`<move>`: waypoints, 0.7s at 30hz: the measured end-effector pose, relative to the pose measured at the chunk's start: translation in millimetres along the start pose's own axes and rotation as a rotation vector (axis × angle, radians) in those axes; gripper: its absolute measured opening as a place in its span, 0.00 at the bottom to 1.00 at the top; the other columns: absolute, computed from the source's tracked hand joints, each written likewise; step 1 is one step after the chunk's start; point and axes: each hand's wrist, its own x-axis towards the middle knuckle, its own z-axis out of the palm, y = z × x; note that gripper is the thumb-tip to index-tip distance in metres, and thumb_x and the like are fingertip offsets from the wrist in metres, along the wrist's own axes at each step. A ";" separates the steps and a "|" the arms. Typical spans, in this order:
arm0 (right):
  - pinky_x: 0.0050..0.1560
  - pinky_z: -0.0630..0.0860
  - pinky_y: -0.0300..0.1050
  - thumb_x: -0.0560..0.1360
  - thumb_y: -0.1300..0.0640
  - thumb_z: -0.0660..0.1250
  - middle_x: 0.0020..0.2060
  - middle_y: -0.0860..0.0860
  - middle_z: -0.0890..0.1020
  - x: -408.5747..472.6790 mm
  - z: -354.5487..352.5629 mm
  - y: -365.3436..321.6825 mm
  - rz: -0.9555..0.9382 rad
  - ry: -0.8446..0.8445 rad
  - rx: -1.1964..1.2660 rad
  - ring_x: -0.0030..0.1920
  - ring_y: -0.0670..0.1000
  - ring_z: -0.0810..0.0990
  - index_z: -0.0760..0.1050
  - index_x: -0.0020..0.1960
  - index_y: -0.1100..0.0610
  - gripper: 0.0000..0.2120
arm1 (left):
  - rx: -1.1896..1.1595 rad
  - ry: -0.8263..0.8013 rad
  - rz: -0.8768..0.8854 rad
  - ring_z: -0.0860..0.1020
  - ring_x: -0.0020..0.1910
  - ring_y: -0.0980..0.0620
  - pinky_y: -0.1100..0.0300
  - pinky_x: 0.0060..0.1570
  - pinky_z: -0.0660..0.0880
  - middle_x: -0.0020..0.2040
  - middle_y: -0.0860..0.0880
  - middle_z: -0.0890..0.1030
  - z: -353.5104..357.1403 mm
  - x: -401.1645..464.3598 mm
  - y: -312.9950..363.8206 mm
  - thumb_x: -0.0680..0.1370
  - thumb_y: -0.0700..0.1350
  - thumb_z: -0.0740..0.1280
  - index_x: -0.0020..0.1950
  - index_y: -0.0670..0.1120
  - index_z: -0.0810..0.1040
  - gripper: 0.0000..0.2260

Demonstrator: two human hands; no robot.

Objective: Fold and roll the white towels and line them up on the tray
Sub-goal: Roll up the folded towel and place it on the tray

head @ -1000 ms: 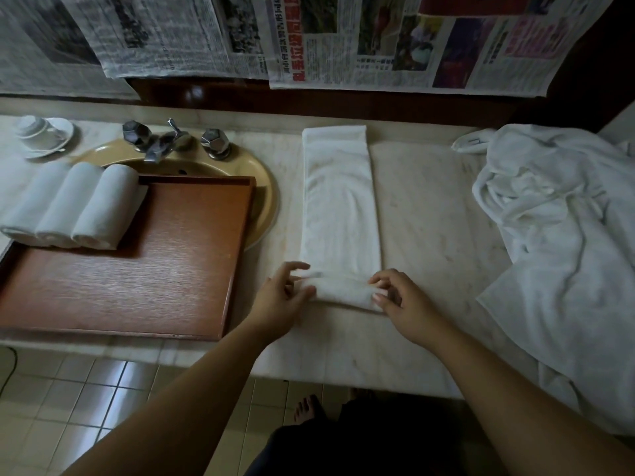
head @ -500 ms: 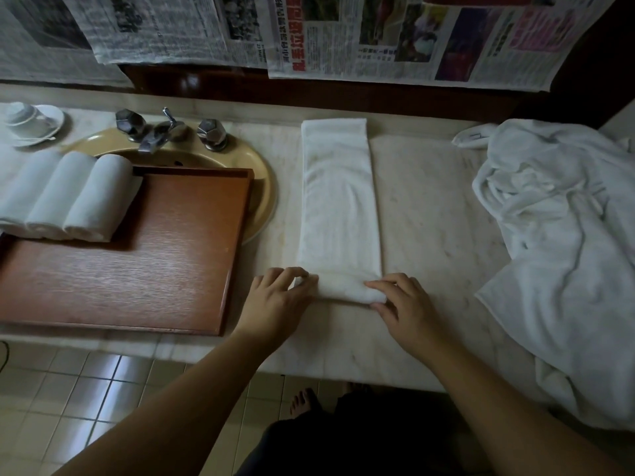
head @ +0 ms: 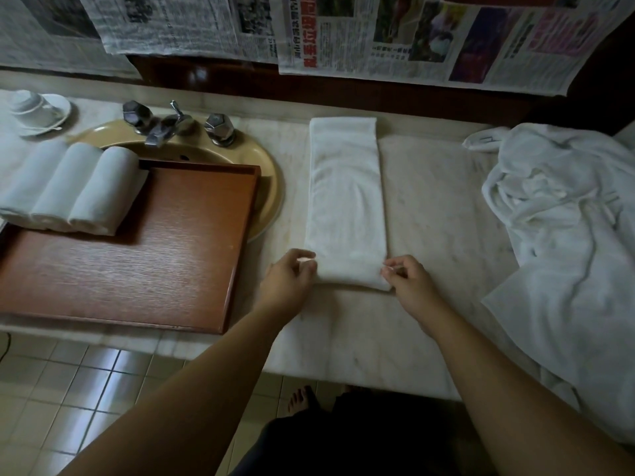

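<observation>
**Both hands at the rolled end of a folded towel**

Nearest the camera, two bare forearms reach over the edge of the marble counter (head: 360, 341). The left hand (head: 287, 281) and the right hand (head: 410, 283) sit at opposite ends of the small roll begun at the near end of the folded white towel (head: 347, 201) — fingers of each curled and pinching the roll's ends. The rest of the towel lies flat as a long narrow strip running away toward the wall.

To the left, the wooden tray (head: 137, 269) rests partly over the tan sink (head: 264, 187); three rolled towels (head: 72, 190) lie side by side, touching, at its far left corner. To the right a heap of loose white towels (head: 567, 235) covers the counter. Farther back stand the chrome faucet (head: 171, 123) and an upturned cup on a saucer (head: 37, 109) — newspaper sheets (head: 412, 36) hang on the wall.
</observation>
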 end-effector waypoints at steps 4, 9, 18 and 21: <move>0.54 0.74 0.45 0.77 0.53 0.73 0.49 0.49 0.76 -4.0 -6.8 -11.0 -0.177 0.108 -0.220 0.50 0.51 0.76 0.80 0.48 0.36 0.11 | 0.163 0.078 0.095 0.75 0.53 0.48 0.52 0.49 0.75 0.50 0.52 0.77 9.7 -6.8 9.3 0.83 0.51 0.64 0.58 0.66 0.78 0.09; 0.46 0.72 0.49 0.76 0.58 0.63 0.51 0.44 0.79 -25.9 -10.2 1.6 -0.641 0.163 -0.534 0.50 0.52 0.75 0.85 0.59 0.42 0.19 | 0.608 0.200 0.483 0.71 0.59 0.41 0.47 0.52 0.73 0.64 0.49 0.76 16.5 -15.4 -7.1 0.77 0.38 0.66 0.59 0.56 0.83 0.16; 0.53 0.75 0.45 0.76 0.53 0.76 0.54 0.46 0.78 -21.4 -12.9 12.3 -0.619 0.062 -0.488 0.52 0.50 0.77 0.81 0.66 0.48 0.19 | 0.585 -0.041 0.545 0.75 0.58 0.46 0.49 0.57 0.76 0.67 0.52 0.78 -13.8 3.0 -16.4 0.82 0.51 0.68 0.73 0.57 0.77 0.18; 0.53 0.70 0.30 0.78 0.55 0.74 0.50 0.47 0.77 -23.3 -8.4 6.1 -0.419 -0.024 -0.263 0.47 0.45 0.77 0.83 0.64 0.49 0.14 | 0.409 -0.097 0.385 0.74 0.57 0.51 0.55 0.58 0.74 0.62 0.57 0.79 -14.2 1.4 -12.0 0.83 0.54 0.68 0.72 0.60 0.78 0.17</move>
